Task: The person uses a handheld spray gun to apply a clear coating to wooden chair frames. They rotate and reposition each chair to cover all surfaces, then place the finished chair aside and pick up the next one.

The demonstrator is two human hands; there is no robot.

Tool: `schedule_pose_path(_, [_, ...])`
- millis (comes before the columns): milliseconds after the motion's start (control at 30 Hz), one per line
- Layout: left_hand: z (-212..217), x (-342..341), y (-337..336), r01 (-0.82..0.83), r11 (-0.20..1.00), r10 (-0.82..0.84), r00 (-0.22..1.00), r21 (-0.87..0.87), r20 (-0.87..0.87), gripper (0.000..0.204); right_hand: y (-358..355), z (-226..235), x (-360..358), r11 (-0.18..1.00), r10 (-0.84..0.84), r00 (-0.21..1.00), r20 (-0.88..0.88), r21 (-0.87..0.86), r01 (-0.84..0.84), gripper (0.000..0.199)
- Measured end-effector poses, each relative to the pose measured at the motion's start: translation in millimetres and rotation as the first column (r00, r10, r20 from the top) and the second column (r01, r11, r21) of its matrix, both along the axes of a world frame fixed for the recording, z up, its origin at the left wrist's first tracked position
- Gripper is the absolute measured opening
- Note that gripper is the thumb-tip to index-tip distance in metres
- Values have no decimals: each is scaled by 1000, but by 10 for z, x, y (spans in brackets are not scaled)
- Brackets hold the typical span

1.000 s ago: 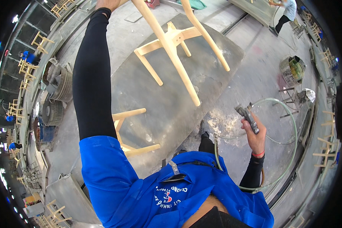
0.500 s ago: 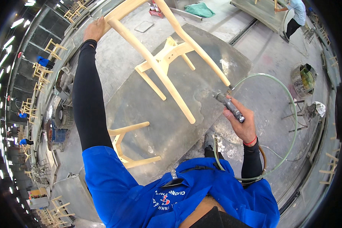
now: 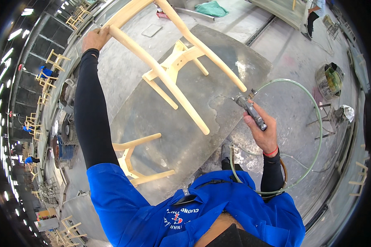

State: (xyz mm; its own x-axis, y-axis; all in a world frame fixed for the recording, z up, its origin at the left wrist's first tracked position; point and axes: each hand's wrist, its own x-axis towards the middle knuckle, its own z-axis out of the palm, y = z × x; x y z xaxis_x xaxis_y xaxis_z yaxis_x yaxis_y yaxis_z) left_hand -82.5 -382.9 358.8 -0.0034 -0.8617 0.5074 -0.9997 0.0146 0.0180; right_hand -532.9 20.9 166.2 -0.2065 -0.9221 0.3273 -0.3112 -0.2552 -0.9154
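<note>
My left hand (image 3: 95,40) grips the upper left corner of a pale wooden chair frame (image 3: 157,68), its arm stretched far out. The frame is tilted, with long legs pointing toward me and a cross-shaped brace between them. In my right hand (image 3: 264,133) is a dark metal spray gun (image 3: 251,113), fingers wrapped round its body. Its nozzle points up and left, near the end of the frame's right leg but apart from it. A pale green hose (image 3: 320,123) loops from the gun round the right and back past my forearm.
A second wooden chair frame (image 3: 146,178) is at my lower left, partly behind my arm. Below lies a grey board (image 3: 185,144). Drums (image 3: 65,146) stand left, and a paint-stained bucket (image 3: 329,80) and metal stool (image 3: 323,121) right. Another person (image 3: 313,18) stands far right, near a green cloth (image 3: 211,9).
The chair frame and my left hand have shifted slightly left and down in view. The spray gun stays close to the right leg's end, still in my right hand.
</note>
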Motion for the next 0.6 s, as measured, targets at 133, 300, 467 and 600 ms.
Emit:
schedule_pose_path(133, [22, -299, -18, -93, 995, 85, 981, 40, 176, 86, 25, -33, -77, 999, -43, 999, 28, 14, 42, 48])
schedule_pose_path(300, [-5, -390, -34, -140, 988, 128, 978, 64, 162, 89, 114, -132, -204, 992, -111, 990, -83, 59, 116, 46])
schedule_pose_path(467, [-72, -343, -125, -102, 995, 102, 988, -8, 112, 91, 232, -247, -374, 977, -190, 979, -77, 87, 196, 45])
schedule_pose_path(600, [-180, -417, -188, -2, 995, -9, 994, -99, -112, 93, 265, -235, -475, 973, -222, 974, -50, 44, 225, 46])
